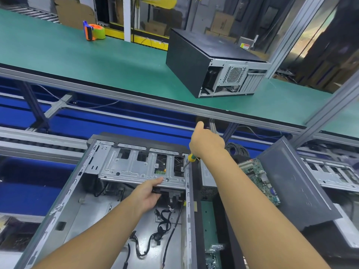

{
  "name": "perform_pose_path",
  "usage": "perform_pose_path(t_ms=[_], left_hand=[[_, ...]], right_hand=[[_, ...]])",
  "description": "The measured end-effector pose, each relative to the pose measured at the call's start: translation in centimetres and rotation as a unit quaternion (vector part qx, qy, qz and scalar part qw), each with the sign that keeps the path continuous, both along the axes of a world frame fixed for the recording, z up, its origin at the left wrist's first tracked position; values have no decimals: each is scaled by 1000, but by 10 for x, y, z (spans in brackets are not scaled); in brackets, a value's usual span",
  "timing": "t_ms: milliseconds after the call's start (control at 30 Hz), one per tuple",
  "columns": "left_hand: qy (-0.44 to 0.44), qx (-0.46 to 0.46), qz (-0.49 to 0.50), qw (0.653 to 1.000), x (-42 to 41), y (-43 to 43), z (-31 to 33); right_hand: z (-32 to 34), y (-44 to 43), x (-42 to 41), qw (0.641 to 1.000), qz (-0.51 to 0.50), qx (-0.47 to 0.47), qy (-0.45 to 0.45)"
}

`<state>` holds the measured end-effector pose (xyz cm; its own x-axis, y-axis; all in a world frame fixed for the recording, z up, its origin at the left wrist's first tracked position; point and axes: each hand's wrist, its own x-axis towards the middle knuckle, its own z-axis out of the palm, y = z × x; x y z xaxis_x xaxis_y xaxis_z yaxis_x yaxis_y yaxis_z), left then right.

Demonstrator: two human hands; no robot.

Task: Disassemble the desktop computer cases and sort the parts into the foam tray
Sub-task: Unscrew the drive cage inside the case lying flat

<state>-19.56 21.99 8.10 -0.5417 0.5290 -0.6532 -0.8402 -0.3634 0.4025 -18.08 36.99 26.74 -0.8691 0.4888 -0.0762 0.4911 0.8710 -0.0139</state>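
screwdriver [191,158] handle mostly hidden in the right hand [206,142], fingers of the left hand [149,193] concealed beneath the drive cage [136,167], open case [64,200] cropped at the bottom edge.

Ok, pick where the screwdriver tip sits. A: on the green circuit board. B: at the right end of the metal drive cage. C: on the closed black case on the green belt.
B: the right hand holds the screwdriver with its tip on a screw at the right end of the drive cage.
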Motion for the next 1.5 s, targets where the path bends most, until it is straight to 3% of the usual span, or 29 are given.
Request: perform_pose_path(t_ms=[200,333,433,600,667,767,833,933,1067,1167,1233,1367,1433,1500], left_hand=[[2,-6,7,1000,0,0,1],[0,-7,10,1000,0,0,2],[3,-8,7,1000,1,0,3],[5,-8,3,1000,1,-1,3],[4,-9,2,1000,1,0,4],[2,-12,4,1000,2,1,6],[1,-14,6,1000,2,1,6],[-4,-10,9,1000,2,1,5],[0,1,7,1000,3,1,1],[-7,0,26,1000,5,1,-7],[-13,22,30,999,5,1,-10],[-18,54,31,998,3,1,-13],[-16,64,26,997,1,2,-16],[-11,78,20,997,1,3,-18]], right_hand=[[11,1,1,985,77,-148,-44],[0,-1,3,997,33,-72,16],[-7,-1,3,994,71,-30,79],[1,2,-2,952,108,-278,62],[-3,1,-2,963,98,-243,61],[-9,-2,-1,995,64,-14,77],[-9,-1,0,996,40,63,55],[-7,3,-2,998,42,45,34],[3,7,-4,989,85,-124,6],[5,8,-2,978,64,-198,-5],[0,7,1,982,55,-180,18],[-8,6,2,997,36,-28,61],[-10,6,1,996,49,-23,72],[-10,7,-2,991,65,-85,76]])
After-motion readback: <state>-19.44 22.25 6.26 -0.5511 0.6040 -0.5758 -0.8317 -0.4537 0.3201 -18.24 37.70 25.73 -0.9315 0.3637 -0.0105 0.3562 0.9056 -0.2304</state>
